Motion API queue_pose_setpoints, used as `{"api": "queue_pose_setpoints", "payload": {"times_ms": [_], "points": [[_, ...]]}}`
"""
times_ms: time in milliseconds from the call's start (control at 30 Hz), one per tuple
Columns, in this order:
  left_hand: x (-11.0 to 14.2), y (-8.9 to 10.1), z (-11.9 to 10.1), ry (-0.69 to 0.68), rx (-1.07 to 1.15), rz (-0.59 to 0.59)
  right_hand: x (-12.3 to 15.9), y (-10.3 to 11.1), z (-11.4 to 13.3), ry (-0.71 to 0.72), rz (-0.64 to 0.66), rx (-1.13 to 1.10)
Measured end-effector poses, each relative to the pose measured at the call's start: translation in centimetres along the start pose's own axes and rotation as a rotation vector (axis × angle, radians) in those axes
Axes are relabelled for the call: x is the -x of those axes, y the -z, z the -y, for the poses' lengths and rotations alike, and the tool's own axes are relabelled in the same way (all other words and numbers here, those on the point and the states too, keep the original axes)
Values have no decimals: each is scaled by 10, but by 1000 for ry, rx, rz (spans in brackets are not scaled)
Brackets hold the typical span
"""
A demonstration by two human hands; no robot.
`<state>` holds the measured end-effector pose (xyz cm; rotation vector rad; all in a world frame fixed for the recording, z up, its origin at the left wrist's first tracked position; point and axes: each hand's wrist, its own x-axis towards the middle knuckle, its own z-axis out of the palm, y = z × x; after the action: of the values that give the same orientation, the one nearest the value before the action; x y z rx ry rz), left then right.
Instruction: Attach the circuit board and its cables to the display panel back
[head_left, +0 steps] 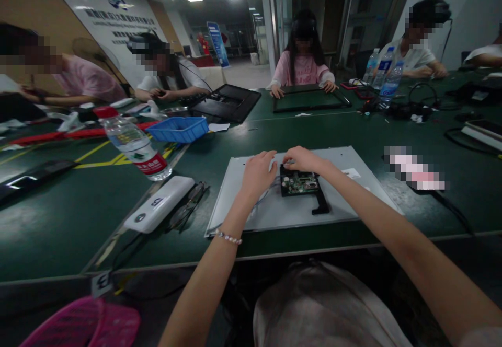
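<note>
A flat pale panel (337,214), like the back of a display, lies on the table in front of me. On it rests a green circuit board (300,184) in a black bracket (322,203) with an arm reaching toward me. My right hand (304,159) has its fingers bent down and closed at the far left corner of the board; the fingertips are partly hidden. Just left of the board, my left hand (259,172) hovers over the panel with fingers stretched and nothing in them. Thin wires (264,194) run from the board's left side beneath it.
Left of the panel are glasses (190,206), a white power bank (160,204), a tilted water bottle (135,148) and a blue bin (178,129). A blurred pink device (418,172) with a cable lies right. Across the table, a person handles a black frame (314,107); others sit nearby.
</note>
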<state>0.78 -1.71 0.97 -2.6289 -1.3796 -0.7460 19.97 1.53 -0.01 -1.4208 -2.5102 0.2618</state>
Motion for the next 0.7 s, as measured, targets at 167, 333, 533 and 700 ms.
{"api": "queue_pose_setpoints", "payload": {"times_ms": [167,333,533,700], "points": [[1,0,0,4,5,10,-4,-6,-4,-14,-7,-22],[0,0,0,5,8,18,-2,-2,0,-49,0,47],[0,3,-2,-4,7,41,22,24,1,-141,-120,225],[1,2,-3,-38,-17,67,59,31,-24,-239,-148,345]]}}
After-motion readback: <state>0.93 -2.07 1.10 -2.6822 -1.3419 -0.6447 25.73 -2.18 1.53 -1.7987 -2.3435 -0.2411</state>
